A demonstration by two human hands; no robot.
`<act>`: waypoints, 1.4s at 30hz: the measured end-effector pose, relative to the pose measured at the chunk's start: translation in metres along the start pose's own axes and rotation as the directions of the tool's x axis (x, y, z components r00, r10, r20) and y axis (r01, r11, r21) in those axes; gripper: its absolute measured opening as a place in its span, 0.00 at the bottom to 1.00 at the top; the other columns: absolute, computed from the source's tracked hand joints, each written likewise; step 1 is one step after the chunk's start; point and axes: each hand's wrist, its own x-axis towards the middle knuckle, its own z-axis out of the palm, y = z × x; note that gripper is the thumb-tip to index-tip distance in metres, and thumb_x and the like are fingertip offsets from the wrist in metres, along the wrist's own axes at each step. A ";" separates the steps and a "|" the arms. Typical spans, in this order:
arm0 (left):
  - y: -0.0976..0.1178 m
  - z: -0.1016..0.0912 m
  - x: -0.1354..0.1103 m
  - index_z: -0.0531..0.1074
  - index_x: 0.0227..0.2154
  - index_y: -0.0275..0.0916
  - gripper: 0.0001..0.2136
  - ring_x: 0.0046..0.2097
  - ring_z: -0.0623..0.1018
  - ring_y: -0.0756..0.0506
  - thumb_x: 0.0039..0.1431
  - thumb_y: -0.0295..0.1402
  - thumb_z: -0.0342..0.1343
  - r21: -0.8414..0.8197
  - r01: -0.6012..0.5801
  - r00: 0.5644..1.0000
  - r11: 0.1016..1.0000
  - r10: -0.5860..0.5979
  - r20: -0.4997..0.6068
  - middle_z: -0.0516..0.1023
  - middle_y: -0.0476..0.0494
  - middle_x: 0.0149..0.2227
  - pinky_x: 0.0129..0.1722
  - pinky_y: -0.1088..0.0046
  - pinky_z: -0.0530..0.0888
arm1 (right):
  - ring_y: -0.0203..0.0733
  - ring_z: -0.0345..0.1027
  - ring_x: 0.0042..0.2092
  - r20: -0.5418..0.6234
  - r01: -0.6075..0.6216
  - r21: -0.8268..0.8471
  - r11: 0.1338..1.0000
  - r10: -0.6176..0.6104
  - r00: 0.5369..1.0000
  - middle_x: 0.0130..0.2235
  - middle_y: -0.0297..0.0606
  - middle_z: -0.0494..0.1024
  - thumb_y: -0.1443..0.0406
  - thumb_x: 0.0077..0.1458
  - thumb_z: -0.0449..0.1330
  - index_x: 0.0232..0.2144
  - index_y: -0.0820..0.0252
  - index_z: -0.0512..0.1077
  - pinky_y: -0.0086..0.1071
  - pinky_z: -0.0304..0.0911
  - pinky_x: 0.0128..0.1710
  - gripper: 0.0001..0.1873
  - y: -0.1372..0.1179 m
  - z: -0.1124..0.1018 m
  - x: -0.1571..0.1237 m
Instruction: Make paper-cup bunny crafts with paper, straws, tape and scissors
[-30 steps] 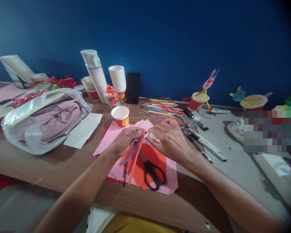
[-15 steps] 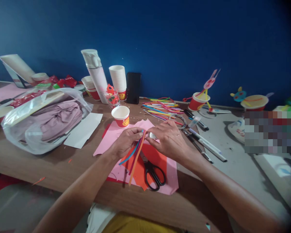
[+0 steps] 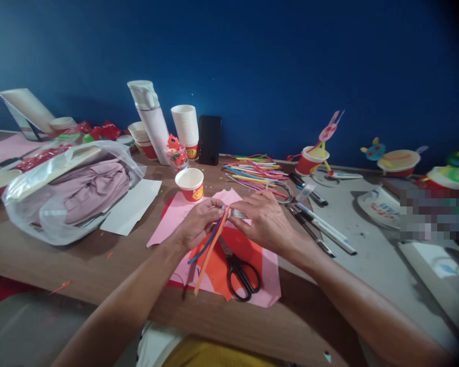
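Note:
My left hand (image 3: 197,224) pinches the upper ends of several coloured pipe cleaners. An orange pipe cleaner (image 3: 210,250) and a blue one (image 3: 201,253) hang down below its fingertips. Close beside it, my right hand (image 3: 265,216) has its fingers closed on a small clear tape roll (image 3: 237,214), near the pinched ends. Black-handled scissors (image 3: 236,262) lie beneath the hands on orange paper (image 3: 250,250), which rests over pink paper (image 3: 271,290). A red and white paper cup (image 3: 189,184) stands upright just beyond my left hand.
Behind the hands lies a pile of pipe cleaners (image 3: 252,168). Pens (image 3: 327,227) are at the right, near a decorated cup (image 3: 311,160). A flask (image 3: 153,122), stacked cups (image 3: 185,125) and a black phone (image 3: 210,140) stand by the wall. A plastic bag (image 3: 72,193) fills the left.
The hanging pipe cleaners have turned; the orange one's lower end has swung left, across the others. Both hands keep nearly the same place and grip.

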 end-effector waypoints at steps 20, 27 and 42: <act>-0.004 0.008 -0.003 0.68 0.31 0.33 0.13 0.30 0.76 0.51 0.40 0.27 0.63 0.216 -0.060 0.997 0.975 0.069 -0.035 0.76 0.47 0.29 0.33 0.76 0.70 | 0.42 0.65 0.36 0.078 -0.035 -0.020 0.999 0.036 0.996 0.30 0.37 0.76 0.61 0.56 0.54 0.31 0.58 0.73 0.36 0.45 0.42 0.10 0.000 -0.004 0.002; -0.018 0.011 0.002 0.67 0.31 0.34 0.11 0.29 0.74 0.52 0.40 0.20 0.53 0.435 -0.138 0.973 0.890 0.204 -0.107 0.75 0.49 0.28 0.29 0.79 0.67 | 0.42 0.66 0.37 0.108 -0.040 -0.012 0.999 0.041 0.993 0.31 0.39 0.76 0.59 0.57 0.53 0.31 0.60 0.73 0.37 0.45 0.45 0.12 -0.003 0.003 0.001; -0.022 0.021 -0.004 0.65 0.38 0.36 0.12 0.24 0.71 0.54 0.49 0.23 0.48 0.568 -0.214 0.951 0.795 0.302 -0.065 0.72 0.51 0.27 0.24 0.81 0.66 | 0.44 0.68 0.39 0.141 -0.081 0.009 0.997 0.079 0.987 0.34 0.40 0.77 0.61 0.54 0.56 0.34 0.60 0.73 0.36 0.48 0.43 0.10 -0.005 -0.012 0.004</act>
